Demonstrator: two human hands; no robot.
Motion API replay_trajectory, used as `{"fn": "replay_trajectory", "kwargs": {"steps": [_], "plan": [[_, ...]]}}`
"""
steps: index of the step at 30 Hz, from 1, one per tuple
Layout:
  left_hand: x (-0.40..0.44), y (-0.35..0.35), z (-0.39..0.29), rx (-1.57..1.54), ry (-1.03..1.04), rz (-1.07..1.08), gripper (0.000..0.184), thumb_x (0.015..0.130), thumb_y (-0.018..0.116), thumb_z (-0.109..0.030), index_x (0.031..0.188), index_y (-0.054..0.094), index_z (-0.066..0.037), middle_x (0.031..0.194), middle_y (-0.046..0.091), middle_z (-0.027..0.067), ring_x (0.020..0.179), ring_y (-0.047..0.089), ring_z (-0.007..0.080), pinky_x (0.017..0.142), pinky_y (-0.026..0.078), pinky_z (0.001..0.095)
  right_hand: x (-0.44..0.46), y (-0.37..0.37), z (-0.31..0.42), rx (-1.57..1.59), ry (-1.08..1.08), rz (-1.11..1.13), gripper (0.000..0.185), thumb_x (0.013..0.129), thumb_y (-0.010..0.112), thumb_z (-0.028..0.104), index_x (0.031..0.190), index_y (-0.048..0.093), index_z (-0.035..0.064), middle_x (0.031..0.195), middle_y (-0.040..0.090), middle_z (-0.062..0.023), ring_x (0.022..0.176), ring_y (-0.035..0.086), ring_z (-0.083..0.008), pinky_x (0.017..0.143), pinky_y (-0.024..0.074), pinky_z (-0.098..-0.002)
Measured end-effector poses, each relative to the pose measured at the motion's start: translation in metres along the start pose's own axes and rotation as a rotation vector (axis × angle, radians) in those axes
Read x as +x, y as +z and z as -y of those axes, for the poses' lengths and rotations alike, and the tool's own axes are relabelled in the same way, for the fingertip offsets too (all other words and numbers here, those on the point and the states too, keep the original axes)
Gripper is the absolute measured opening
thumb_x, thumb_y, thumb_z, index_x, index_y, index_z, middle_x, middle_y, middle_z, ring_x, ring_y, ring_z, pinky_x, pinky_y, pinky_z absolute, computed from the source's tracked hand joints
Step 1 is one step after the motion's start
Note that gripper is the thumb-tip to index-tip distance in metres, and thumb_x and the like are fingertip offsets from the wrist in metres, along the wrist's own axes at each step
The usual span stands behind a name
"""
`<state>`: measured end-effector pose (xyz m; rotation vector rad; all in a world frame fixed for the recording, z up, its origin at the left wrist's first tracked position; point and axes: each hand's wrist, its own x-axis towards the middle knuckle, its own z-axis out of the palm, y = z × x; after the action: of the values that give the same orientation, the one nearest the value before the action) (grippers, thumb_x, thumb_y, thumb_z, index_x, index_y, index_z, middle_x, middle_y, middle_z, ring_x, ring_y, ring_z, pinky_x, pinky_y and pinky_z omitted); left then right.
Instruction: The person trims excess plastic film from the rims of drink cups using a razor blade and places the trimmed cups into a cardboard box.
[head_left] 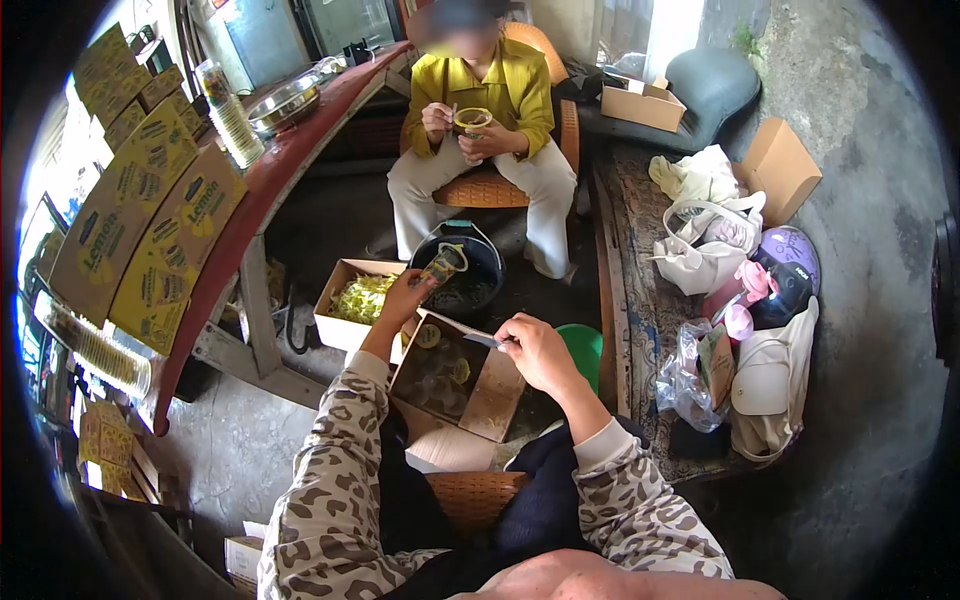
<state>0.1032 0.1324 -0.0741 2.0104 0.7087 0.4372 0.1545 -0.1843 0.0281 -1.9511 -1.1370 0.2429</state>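
A printed clear cup hangs in the air above the near left part of a dark bucket, gripped by the left grip, whose fingers are closed round its lower end. Its long axis lies aslant, from lower left by the palm to upper right, with the yellow-edged rim pointing up and away to the right. The right grip is closed on a thin knife-like tool; the blade points left, its axis nearly level across the view, well apart from the cup. Below both is an open cardboard box with round pieces inside, too dim to name; beside it are a carton of yellow-green strips and a green basin. The bucket stands on a grey, worn floor. At left runs a red-edged worktop: yellow lemon cartons fill its near part, a stack of cups leans by the near corner, and a metal bowl sits farther along. Opposite, a co-worker in a woven chair holds another cup. At right, bags and a purple helmet crowd the right edge of a mat-covered platform, before a stained wall.
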Motion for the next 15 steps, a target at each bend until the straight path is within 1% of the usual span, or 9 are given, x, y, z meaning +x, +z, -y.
{"fn": "replay_trajectory", "kwargs": {"steps": [1,2,4,5,6,9,12,13,15], "plan": [[-0.007,-0.001,-0.003,-0.128,-0.006,0.012,0.057,0.087,0.071,-0.039,0.123,0.055,0.002,0.104,0.066,0.0133,0.09,0.065,0.0231,0.081,0.051,0.0342,-0.001,0.0,0.001,0.003,-0.008,-0.001,0.008,0.082,0.067,0.004,0.09,0.066,0.0044,0.091,0.063,-0.0089,0.087,0.063,-0.0308,0.076,0.0501,-0.0404],[-0.017,-0.003,-0.004,-0.125,-0.005,0.005,0.057,0.087,0.071,-0.039,0.123,0.055,0.002,0.104,0.066,0.0133,0.09,0.065,0.0231,0.081,0.051,0.0342,-0.001,0.0,0.003,-0.01,-0.016,-0.008,0.009,0.082,0.067,0.002,0.09,0.066,0.0031,0.091,0.063,-0.0099,0.084,0.064,-0.0302,0.074,0.0503,-0.0389],[-0.051,-0.013,-0.041,-0.416,-0.135,0.101,0.05,0.09,0.069,-0.036,0.12,0.054,0.001,0.096,0.064,0.0097,0.083,0.063,0.0168,0.073,0.05,0.0289,-0.002,0.001,0.004,-0.022,-0.031,-0.014,0.01,0.081,0.067,0.001,0.091,0.066,0.0018,0.091,0.064,-0.0109,0.081,0.065,-0.0297,0.072,0.0505,-0.0373],[-0.065,-0.018,-0.053,-0.441,-0.13,0.167,0.04,0.093,0.067,-0.031,0.115,0.054,0.0,0.091,0.062,0.007,0.077,0.062,0.0127,0.067,0.047,0.0247,-0.002,0.002,0.004,-0.012,-0.015,-0.021,0.008,0.081,0.067,0.004,0.09,0.066,0.0035,0.09,0.063,-0.0103,0.083,0.064,-0.0306,0.073,0.0503,-0.0392],[-0.072,-0.019,-0.054,-0.44,-0.127,0.16,0.04,0.093,0.067,-0.031,0.115,0.054,0.0,0.091,0.062,0.007,0.077,0.062,0.0127,0.067,0.047,0.0247,-0.002,0.002,0.005,-0.004,0.001,-0.028,0.007,0.082,0.068,0.007,0.089,0.067,0.0052,0.09,0.063,-0.0097,0.084,0.064,-0.0315,0.074,0.05,-0.0411],[-0.103,-0.021,-0.057,-0.643,-0.172,0.208,0.031,0.095,0.063,-0.028,0.113,0.056,-0.003,0.092,0.062,0.0036,0.072,0.058,0.0112,0.065,0.046,0.0224,-0.002,0.002,0.005,0.006,-0.02,-0.069,0.007,0.082,0.068,0.007,0.088,0.067,0.0055,0.089,0.063,-0.0101,0.084,0.064,-0.0314,0.073,0.0502,-0.0413],[-0.116,-0.016,-0.043,-0.696,-0.234,0.2,0.029,0.096,0.061,-0.028,0.114,0.059,-0.005,0.095,0.063,0.0021,0.076,0.059,0.0111,0.067,0.047,0.0227,-0.002,0.006,0.007,0.028,-0.039,-0.127,0.006,0.081,0.067,0.004,0.087,0.066,0.005,0.089,0.062,-0.0101,0.083,0.064,-0.0315,0.072,0.0505,-0.0412],[-0.121,-0.015,-0.043,-0.647,-0.276,0.208,0.033,0.099,0.057,-0.031,0.116,0.059,-0.003,0.111,0.062,0.0039,0.087,0.061,0.0128,0.076,0.049,0.0263,-0.001,0.007,0.006,0.032,-0.049,-0.15,0.007,0.081,0.067,0.003,0.087,0.066,0.0049,0.091,0.062,-0.01,0.082,0.064,-0.0315,0.071,0.0507,-0.0409],[-0.127,-0.011,-0.045,-0.705,-0.284,0.229,0.034,0.099,0.056,-0.032,0.117,0.059,-0.004,0.113,0.061,0.0035,0.091,0.06,0.0134,0.078,0.048,0.0272,-0.001,0.012,0.005,0.032,-0.059,-0.174,0.009,0.08,0.067,0.0,0.088,0.064,0.0047,0.098,0.06,-0.0093,0.082,0.064,-0.0311,0.071,0.0514,-0.0397]]}}
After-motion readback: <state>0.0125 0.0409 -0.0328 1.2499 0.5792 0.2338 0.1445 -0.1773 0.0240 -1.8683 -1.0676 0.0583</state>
